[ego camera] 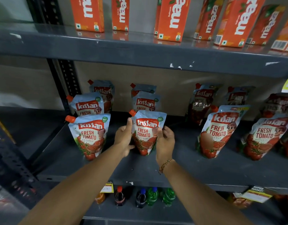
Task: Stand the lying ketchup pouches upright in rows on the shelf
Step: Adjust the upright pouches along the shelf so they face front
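Note:
Ketchup pouches with red caps stand upright in rows on the grey middle shelf [140, 169]. The front pouch of the second row [145, 132] stands upright between both my hands. My left hand [123, 140] grips its left side and base, fingers pointing up along its edge. My right hand [165, 142] holds its right side, a bracelet on the wrist. Two more pouches [145, 103] stand behind it. The left row's front pouch [89, 135] stands close by. Further upright pouches [219, 130] stand to the right.
Orange juice cartons [171, 18] line the shelf above. Soft-drink bottles [152, 196] stand on the shelf below. A black perforated upright [65, 82] bounds the shelf on the left. Price tags [107, 188] hang on the front edge.

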Motion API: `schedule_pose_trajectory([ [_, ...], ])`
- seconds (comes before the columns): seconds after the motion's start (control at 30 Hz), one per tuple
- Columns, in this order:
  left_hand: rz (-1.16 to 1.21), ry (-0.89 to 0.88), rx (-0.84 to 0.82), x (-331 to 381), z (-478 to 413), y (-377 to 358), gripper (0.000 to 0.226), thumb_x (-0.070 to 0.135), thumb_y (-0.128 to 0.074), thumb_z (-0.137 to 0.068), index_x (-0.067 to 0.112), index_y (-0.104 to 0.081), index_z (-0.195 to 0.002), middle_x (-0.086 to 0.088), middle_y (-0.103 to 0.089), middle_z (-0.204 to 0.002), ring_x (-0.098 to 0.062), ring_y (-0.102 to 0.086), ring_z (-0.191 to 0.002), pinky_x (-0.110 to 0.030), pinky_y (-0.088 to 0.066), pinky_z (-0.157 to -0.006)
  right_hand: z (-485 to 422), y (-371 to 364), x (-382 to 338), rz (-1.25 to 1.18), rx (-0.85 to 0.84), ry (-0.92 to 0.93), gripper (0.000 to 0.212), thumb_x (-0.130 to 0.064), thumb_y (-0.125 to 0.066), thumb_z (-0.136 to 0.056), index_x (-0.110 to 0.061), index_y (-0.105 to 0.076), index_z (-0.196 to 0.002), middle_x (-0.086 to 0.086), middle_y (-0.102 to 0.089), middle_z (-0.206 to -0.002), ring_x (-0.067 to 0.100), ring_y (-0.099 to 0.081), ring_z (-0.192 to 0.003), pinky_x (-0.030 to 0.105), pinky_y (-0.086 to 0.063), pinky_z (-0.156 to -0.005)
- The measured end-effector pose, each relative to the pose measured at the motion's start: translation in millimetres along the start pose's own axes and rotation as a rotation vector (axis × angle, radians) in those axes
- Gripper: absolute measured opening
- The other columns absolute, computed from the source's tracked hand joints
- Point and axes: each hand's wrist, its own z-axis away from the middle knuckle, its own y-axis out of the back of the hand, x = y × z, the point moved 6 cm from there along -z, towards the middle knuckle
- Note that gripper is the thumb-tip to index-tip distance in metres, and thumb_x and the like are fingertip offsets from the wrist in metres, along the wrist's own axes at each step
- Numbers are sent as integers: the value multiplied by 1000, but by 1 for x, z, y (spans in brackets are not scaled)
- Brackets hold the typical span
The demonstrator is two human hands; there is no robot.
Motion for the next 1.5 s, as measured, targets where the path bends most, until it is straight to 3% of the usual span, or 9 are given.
schedule_pose_trajectory([
  [0.13,78,164,64,-19,-4,28,62,53,-41,-92,10,-45,-137,-10,-53,-139,-31,-43,-133,-52,-38,-103,37,0,-9,329,61,428,33,-49,-43,-87,-17,-44,-79,3,-47,-92,22,-51,-89,36,-48,-77],
  [0.27,-106,359,-63,-30,3,71,40,43,-45,-95,5,-59,-95,-8,-61,-91,-25,-58,-87,-43,-43,-92,74,-46,10,452,-344,502,31,-47,-37,-88,-21,-43,-75,-1,-47,-77,14,-44,-72,31,-41,-67],
  [0.5,-371,404,23,-17,10,173,68,53,-60,-83,1,-49,-126,-14,-62,-105,-26,-59,-94,-39,-48,-91,90,-133,46,392,-659,102,47,-47,-39,-92,-17,-47,-128,-2,-51,-131,10,-50,-116,32,-39,-105],
  [0.67,-127,6,156,9,-3,200,77,34,-66,-84,23,-25,-148,-5,-46,-139,-27,-42,-134,-47,-42,-104,109,-153,55,232,-706,-22,38,-36,-33,-98,-23,-37,-133,6,-60,-124,18,-59,-111,32,-49,-95],
  [0.8,26,-119,105,15,-7,196,38,22,-63,-88,17,-55,-126,-1,-63,-114,-24,-53,-125,-47,-44,-99,114,-163,56,130,-743,-58,39,-39,-28,-99,-28,-35,-135,-16,-60,-112,-2,-59,-102,15,-51,-85],
  [0.9,104,-147,144,18,-8,197,8,17,-64,-88,20,-64,-95,1,-67,-99,-21,-58,-111,-41,-50,-88,113,-170,58,98,-760,-125,43,-40,-28,-98,-27,-32,-139,-6,-58,-125,10,-56,-114,35,-47,-102],
  [1.03,171,-184,211,22,-8,204,5,12,-64,-87,17,-64,-87,1,-67,-92,-21,-59,-106,-33,-52,-74,116,-175,61,117,-758,-176,45,-39,-30,-98,-28,-31,-141,2,-50,-139,18,-50,-125,47,-40,-108],
  [1.27,176,-186,263,21,-9,209,24,13,-62,-89,4,-62,-111,-9,-66,-108,-23,-60,-108,-42,-52,-85,115,-180,62,133,-746,-209,47,-42,-31,-97,-28,-30,-142,3,-48,-141,20,-47,-127,49,-38,-109],
  [1.5,157,-181,277,19,-10,208,13,16,-61,-90,9,-63,-101,-9,-65,-113,-24,-59,-115,-42,-50,-89,115,-180,60,140,-760,-211,44,-40,-28,-98,-29,-33,-140,-3,-57,-128,21,-51,-124,50,-39,-108],
])
